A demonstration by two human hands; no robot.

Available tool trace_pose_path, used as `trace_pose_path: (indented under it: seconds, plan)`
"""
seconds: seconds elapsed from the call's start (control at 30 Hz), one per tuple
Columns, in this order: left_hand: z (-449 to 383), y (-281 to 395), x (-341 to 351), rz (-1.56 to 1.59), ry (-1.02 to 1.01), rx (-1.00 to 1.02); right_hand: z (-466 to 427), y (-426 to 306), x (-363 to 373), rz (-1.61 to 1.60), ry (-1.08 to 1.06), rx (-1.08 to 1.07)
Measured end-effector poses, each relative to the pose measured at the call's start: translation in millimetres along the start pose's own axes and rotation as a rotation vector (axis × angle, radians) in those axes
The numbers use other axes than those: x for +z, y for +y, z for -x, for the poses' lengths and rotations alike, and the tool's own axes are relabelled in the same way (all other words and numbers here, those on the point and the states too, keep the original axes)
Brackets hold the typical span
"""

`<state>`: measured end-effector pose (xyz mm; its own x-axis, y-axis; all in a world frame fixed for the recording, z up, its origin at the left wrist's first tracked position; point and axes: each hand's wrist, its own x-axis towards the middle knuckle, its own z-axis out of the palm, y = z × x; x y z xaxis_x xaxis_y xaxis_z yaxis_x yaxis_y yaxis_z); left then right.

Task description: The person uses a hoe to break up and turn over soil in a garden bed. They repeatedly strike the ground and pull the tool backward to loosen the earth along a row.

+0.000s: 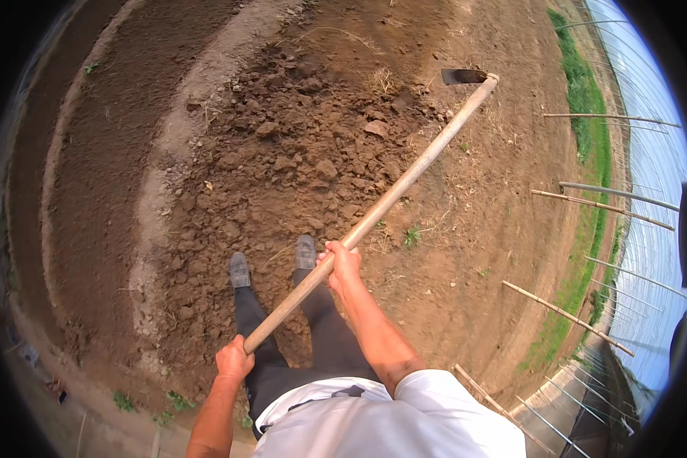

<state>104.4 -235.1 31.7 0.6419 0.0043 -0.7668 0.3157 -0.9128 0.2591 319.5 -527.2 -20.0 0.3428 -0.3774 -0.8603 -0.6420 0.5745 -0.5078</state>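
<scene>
A hoe with a long wooden handle (418,166) runs slantwise across the view, from my waist up to the far right. My left hand (235,359) grips the handle close to its butt end. Farther up the shaft, my right hand (342,264) is closed around it. The dark metal hoe blade (464,76) is at the far end, pointing left, over the soil; whether it touches the ground I cannot tell. Broken brown clods (320,149) cover the ground ahead of my feet, with bits of dry straw (382,82) near the blade.
My two grey shoes (239,270) stand on loosened soil. A pale raised earth ridge (166,149) curves along the left. Smoother soil with small weeds (413,236) lies to the right. Several bamboo poles (567,318), a green grass strip (598,189) and a hooped plastic greenhouse (652,154) appear farther right.
</scene>
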Motion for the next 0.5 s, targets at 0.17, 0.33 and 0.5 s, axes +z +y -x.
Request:
trace_pose_path:
  seconds: [0.17,0.33,0.5]
  plan:
    - [-50,126,-32,0.325,-0.361,-0.033,-43,-112,-3,0.16,0.041,-0.304]
    - [-43,186,-42,0.418,-0.36,-0.008,-85,-144,0,0.461,0.171,-0.225]
    - [80,14,-31,0.087,-0.296,-0.264,-16,97,2,0.279,0.092,0.121]
